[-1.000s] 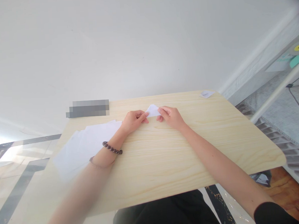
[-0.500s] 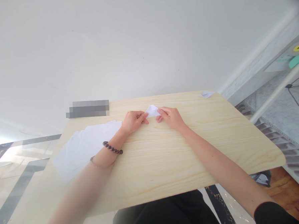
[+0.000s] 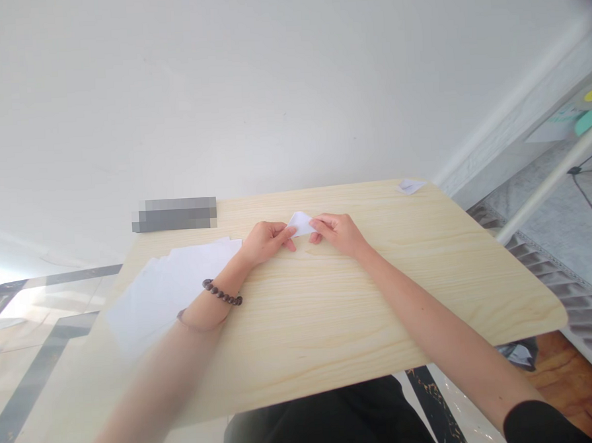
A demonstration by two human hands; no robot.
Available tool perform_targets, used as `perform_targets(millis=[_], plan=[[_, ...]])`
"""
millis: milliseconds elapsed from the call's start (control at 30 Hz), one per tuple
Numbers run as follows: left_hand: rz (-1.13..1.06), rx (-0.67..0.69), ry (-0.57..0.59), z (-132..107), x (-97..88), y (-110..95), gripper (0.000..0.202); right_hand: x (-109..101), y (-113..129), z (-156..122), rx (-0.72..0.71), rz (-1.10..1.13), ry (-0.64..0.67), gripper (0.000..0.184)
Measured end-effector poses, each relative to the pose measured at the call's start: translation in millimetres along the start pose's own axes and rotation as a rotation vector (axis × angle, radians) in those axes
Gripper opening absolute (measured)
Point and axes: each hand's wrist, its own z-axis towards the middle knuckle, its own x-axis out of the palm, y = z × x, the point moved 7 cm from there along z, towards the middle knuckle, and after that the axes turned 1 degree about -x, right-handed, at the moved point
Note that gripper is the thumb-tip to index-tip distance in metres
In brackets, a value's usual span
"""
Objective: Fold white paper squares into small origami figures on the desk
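A small piece of folded white paper [image 3: 300, 222] is held between my two hands, over the far middle of the wooden table [image 3: 331, 325]. My left hand [image 3: 268, 240] pinches its left corner between thumb and fingers. At the right corner, my right hand [image 3: 339, 232] grips it the same way. The paper's upper edge is narrower than its lower edge, and the fingers cover both its ends. Beside my left forearm lies a spread stack of white paper sheets [image 3: 165, 281], partly hidden by that arm.
Another folded white paper [image 3: 411, 186] lies at the table's far right corner. A blurred-out dark patch [image 3: 176, 214] covers something at the far left. Behind the table rises a white wall [image 3: 279, 83]. A white pole [image 3: 547, 182] stands beyond the right edge.
The folded paper has tilted and dropped slightly towards me, and its top looks flatter than before. Both hands keep their pinch and have barely shifted.
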Motion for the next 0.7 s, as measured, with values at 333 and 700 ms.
perform_targets(millis=[333,700], plan=[[-0.028,-0.018,0.003,-1.3,-1.8,1.3,0.048,5.7,5.4,-0.5,-0.044,0.011,0.039,0.036],[-0.005,0.042,0.02,-0.5,1.1,-2.8,0.047,9.9,3.0,-2.5,-0.001,0.031,0.092,0.032]])
